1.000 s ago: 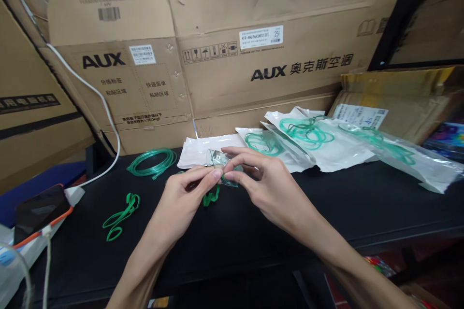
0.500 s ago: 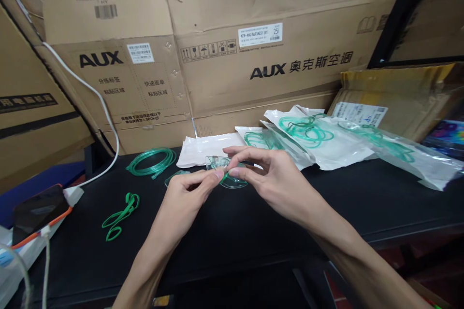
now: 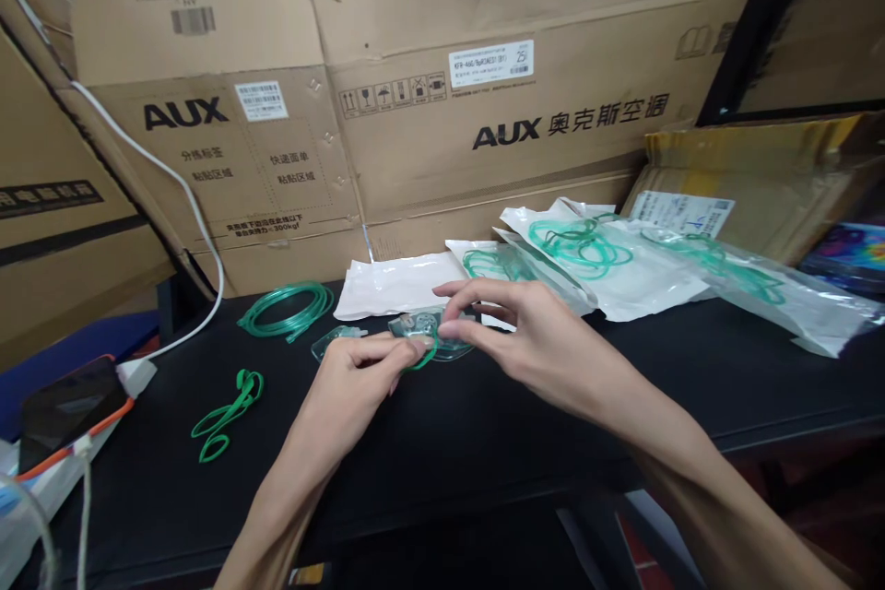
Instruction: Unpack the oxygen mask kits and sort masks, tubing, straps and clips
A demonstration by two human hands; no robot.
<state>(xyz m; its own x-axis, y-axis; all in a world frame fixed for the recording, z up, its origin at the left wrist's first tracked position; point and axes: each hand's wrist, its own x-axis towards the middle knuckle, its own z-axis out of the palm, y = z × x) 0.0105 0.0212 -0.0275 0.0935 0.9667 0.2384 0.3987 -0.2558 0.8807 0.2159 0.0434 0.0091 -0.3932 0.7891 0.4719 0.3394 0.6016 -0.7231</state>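
A clear plastic oxygen mask (image 3: 453,350) lies on the black table under my fingertips. My left hand (image 3: 373,359) is closed, thumb against forefinger, on a thin green elastic strap (image 3: 430,356). The strap bends up from there to my right hand (image 3: 504,323), whose thumb and forefinger pinch it beside the mask; the other fingers stay raised. Whether the strap passes through the mask is hidden. Left of the mask, partly behind my left hand, rests another clear plastic piece (image 3: 333,343). A second green strap (image 3: 231,410) lies loose, and a coil of green tubing (image 3: 287,312) sits behind it.
White pouches (image 3: 601,267) with green tubing lie at the back right, and a flat white pouch (image 3: 387,284) lies behind the mask. Large cardboard boxes (image 3: 407,157) wall off the back. A phone (image 3: 69,410) and white cables are at the left edge.
My hands have drawn slightly apart, the right one rising a little. More of the green strap and the mask now shows between them. The view has shifted slightly.
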